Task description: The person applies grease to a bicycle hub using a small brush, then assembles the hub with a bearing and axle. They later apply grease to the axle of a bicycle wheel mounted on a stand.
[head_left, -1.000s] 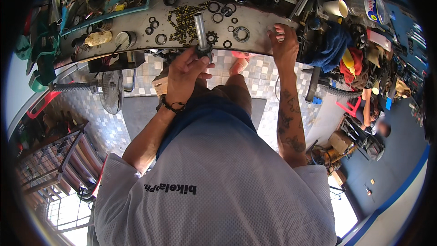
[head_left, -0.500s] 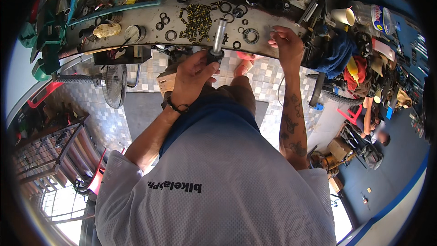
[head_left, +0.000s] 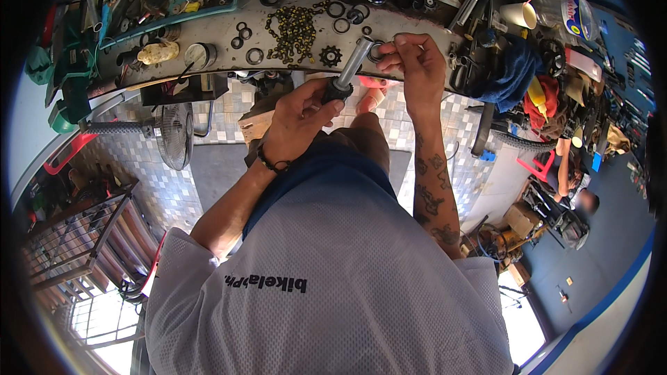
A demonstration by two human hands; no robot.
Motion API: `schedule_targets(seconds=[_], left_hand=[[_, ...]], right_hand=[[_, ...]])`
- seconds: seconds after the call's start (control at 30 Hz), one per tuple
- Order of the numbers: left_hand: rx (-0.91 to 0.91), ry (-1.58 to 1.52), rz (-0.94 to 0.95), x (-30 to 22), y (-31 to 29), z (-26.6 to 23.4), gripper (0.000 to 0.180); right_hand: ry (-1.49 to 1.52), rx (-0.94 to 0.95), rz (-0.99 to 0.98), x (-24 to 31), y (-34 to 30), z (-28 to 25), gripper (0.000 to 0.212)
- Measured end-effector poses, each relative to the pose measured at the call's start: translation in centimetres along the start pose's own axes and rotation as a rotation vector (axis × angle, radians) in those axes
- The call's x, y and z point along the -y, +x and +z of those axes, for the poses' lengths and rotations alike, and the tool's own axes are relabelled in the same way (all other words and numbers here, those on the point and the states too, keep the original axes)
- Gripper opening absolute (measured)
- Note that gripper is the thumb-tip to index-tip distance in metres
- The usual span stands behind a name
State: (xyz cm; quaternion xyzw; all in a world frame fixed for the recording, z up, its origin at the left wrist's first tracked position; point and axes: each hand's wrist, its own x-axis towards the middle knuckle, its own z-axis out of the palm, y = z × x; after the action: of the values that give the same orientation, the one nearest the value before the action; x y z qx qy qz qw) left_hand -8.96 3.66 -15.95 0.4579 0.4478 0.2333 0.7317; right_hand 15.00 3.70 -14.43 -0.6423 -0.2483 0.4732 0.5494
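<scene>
A silver metal tube with a black, toothed-looking base [head_left: 353, 64] is gripped at its black end by my left hand [head_left: 297, 117]. The tube stands up from my fingers, its tip leaning to the right over the bench's near edge. My right hand [head_left: 419, 66] is raised just right of the tip, thumb and fingertips pinched together. Whatever is between those fingertips is too small to make out. Metal rings [head_left: 376, 51] lie on the bench between the tube and my right fingers. A small black sprocket [head_left: 330, 56] lies left of the tube, beside a black-and-yellow chain [head_left: 292, 33].
A teal tray [head_left: 174, 17] of small parts stands at the far left. Nearer are a round tin [head_left: 200, 56] and a pale lump [head_left: 158, 52]. To the right are a white cup [head_left: 519, 15], a blue cloth [head_left: 513, 73] and a yellow bottle [head_left: 537, 95]. Another person [head_left: 580, 191] is far right.
My right hand has moved left and slightly up, close to the tube's tip. The tube has tilted to the right in my left hand, uncovering the sprocket. The view has shifted a little.
</scene>
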Motion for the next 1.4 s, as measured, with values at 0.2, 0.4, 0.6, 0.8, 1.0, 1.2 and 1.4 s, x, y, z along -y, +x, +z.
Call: schedule_targets(seconds=[0.2, 0.4, 0.6, 0.8, 1.0, 1.2, 1.4], left_hand=[[0.012, 0.029, 0.007, 0.2, 0.0, -0.2, 0.038], [-0.006, 0.061, 0.037, 0.6, 0.1, 0.0, 0.04], [0.0, 0.072, 0.041, 0.6, 0.3, -0.1, 0.04], [-0.01, 0.138, 0.074, 0.7, 0.2, -0.2, 0.045], [-0.055, 0.203, 0.105, 0.2, 0.0, -0.2, 0.045], [-0.079, 0.36, 0.136, -0.6, 0.0, -0.4, 0.045], [-0.101, 0.35, 0.133, -0.6, 0.1, -0.3, 0.043]], right_hand=[[0.002, -0.023, 0.004, 0.5, -0.3, 0.5, 0.025], [-0.03, 0.007, 0.003, 1.4, -1.0, 1.0, 0.026], [0.007, 0.028, 0.024, 0.8, -1.4, 0.6, 0.023], [0.362, 0.066, 0.166, -0.1, -1.3, 0.3, 0.023], [0.373, 0.113, 0.239, -0.2, -1.6, 0.0, 0.024], [0.242, 0.135, 0.187, -0.5, -1.8, -0.3, 0.028], [0.185, 0.131, 0.115, 0.0, -2.3, -0.4, 0.031]])
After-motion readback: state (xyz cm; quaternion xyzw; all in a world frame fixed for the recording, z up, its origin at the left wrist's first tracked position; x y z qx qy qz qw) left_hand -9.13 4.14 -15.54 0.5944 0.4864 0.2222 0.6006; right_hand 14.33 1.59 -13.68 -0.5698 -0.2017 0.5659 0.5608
